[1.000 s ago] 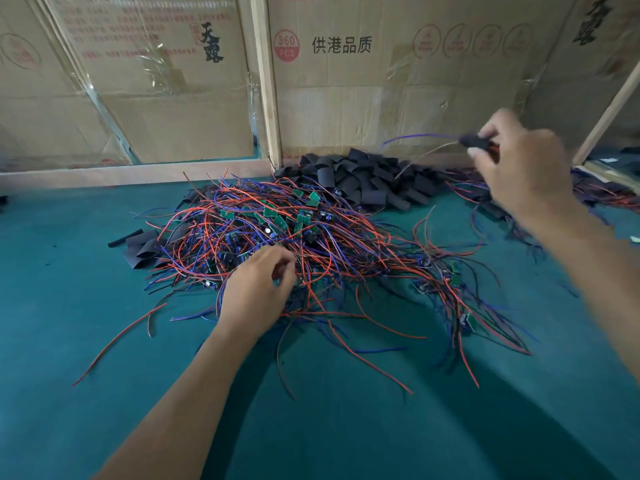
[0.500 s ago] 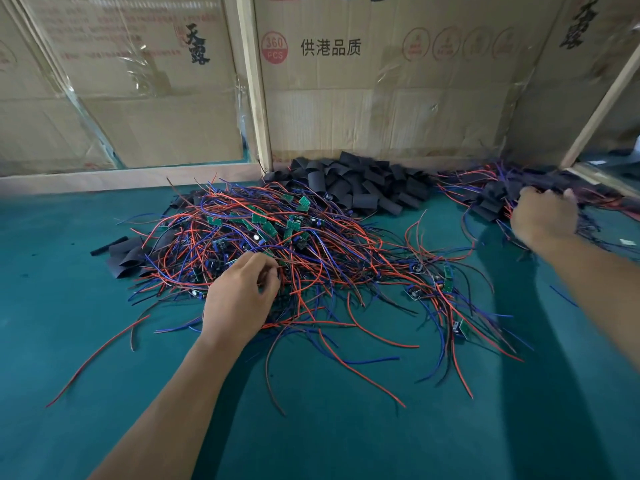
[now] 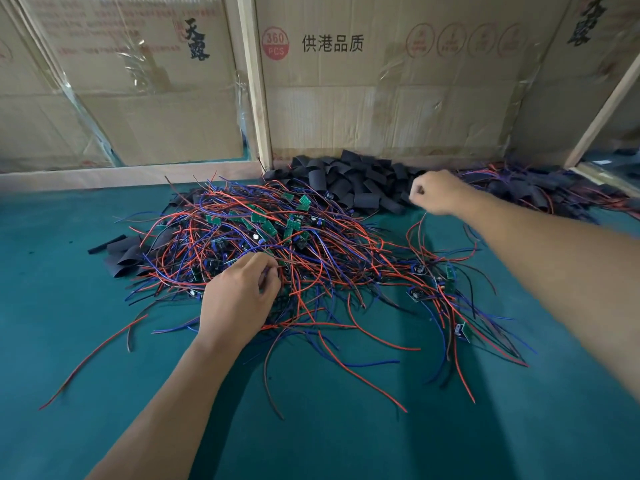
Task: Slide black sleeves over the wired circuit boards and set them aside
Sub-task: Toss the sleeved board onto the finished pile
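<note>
A tangle of red and blue wires with small green circuit boards (image 3: 294, 244) lies on the green table. My left hand (image 3: 239, 299) rests on its near side, fingers curled round some wires. A heap of black sleeves (image 3: 349, 185) sits against the cardboard wall behind the tangle. At the heap's right edge my right hand (image 3: 436, 195) hovers with curled fingers; whether it holds a sleeve is unclear. A pile of sleeved boards (image 3: 540, 192) with wires lies at the far right.
A few flat black sleeves (image 3: 124, 254) lie left of the tangle. Loose boards (image 3: 446, 289) trail out to the right. Cardboard sheets and a wooden post (image 3: 252, 81) wall off the back. Bare green tabletop (image 3: 311, 427) spreads out in front.
My right hand dropped from mid-air with a sleeved board to the far-right pile, then moved left to the sleeve heap without it. My left hand stayed in the wires.
</note>
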Available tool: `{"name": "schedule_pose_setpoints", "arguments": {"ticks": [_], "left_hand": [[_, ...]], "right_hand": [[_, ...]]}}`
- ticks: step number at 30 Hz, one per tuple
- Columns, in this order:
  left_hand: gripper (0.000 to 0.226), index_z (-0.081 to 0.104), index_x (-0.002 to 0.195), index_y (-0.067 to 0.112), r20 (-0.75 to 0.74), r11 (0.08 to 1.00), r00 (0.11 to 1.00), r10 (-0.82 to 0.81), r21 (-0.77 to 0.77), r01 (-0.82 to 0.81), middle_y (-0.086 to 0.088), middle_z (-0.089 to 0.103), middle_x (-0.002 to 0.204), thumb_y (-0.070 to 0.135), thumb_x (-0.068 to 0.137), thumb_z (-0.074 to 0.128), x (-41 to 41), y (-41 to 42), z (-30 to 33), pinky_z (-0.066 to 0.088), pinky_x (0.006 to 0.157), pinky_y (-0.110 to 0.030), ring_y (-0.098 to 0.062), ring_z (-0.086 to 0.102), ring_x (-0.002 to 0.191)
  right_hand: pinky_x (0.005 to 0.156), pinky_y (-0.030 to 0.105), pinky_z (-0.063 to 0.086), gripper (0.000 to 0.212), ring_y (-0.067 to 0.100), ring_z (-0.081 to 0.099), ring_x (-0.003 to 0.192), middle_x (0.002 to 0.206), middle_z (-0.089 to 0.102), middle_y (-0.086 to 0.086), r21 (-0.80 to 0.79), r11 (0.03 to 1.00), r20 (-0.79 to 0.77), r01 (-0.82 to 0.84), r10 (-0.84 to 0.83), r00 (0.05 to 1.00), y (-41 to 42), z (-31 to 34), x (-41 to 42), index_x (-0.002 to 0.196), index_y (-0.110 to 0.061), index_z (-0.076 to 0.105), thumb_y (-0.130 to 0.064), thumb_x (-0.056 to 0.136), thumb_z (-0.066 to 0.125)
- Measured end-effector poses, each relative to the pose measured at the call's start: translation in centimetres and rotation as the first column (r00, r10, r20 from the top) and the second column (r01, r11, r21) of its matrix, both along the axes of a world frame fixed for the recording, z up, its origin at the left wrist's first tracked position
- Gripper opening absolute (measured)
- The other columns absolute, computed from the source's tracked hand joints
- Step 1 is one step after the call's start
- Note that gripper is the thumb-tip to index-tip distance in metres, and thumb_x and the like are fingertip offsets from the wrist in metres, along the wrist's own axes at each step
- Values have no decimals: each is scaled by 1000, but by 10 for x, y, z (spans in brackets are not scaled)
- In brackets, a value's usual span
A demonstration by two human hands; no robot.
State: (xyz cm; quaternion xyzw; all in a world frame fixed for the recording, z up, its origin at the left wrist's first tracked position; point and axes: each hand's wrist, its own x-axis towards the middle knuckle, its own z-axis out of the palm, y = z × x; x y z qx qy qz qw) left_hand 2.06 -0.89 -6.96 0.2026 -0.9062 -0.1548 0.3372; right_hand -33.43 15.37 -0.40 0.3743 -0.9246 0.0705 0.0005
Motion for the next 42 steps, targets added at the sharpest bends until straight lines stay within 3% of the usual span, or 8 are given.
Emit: {"name": "schedule_pose_setpoints", "arguments": {"ticks": [6,16,19,22,25,31,39,42], "left_hand": [[7,69,90,16,-5,1000,1000,-2,-5,2,10,60,75,11,93,64,-2,-4,2,40,48,-26,-9,48,54],[9,68,91,17,10,1000,1000,-3,2,3,8,64,77,13,95,62,-2,-3,0,49,50,-33,-14,57,59],[8,69,92,16,3,1000,1000,-3,-5,3,6,66,79,12,94,63,-2,-3,1,49,49,-32,-15,56,58],[7,70,94,13,-18,1000,1000,-14,-27,13,4,69,85,11,95,63,-2,-1,4,52,52,-35,-19,61,62],[7,69,99,17,-46,999,999,-11,-51,8,14,56,76,16,92,67,-2,5,8,43,49,-27,-16,54,59],[81,37,146,29,131,994,985,-112,9,111,17,60,95,60,79,70,-8,32,11,47,68,-34,-15,62,85],[54,50,122,41,68,980,978,-198,29,197,17,57,78,64,77,66,-3,33,15,47,65,-31,-11,60,75],[58,53,123,42,22,937,941,-338,96,335,19,56,76,69,74,66,-3,41,17,48,65,-28,-4,53,72]], "right_hand": [[54,32,35,33,28,47,57,64,58,14,-22,997,96,80,-77,992,-18,-22,3,82,3,70,-24,94,55],[93,49,49,32,42,57,111,123,61,25,-20,1000,-21,16,-16,1000,-20,-19,1,112,3,64,-22,99,49],[69,43,48,29,40,57,78,77,57,18,-185,983,-67,-21,9,998,-23,-3,18,68,-8,51,-18,95,49],[77,40,53,25,36,68,91,93,75,12,-535,843,126,59,11,992,-20,14,52,98,-11,75,-25,93,55],[91,33,53,33,19,70,102,101,74,-9,-735,656,417,170,241,876,-7,16,116,110,-27,75,-38,83,61],[96,16,48,33,1,66,109,115,72,-16,-771,620,562,146,554,614,18,-28,227,113,-24,73,-32,83,61],[103,42,48,24,29,65,112,117,71,16,-786,478,617,391,641,456,21,-52,237,119,-10,65,-12,95,63],[104,50,44,41,36,60,115,124,62,29,-694,574,711,434,640,290,21,-53,233,118,-3,65,-30,87,71]]}}
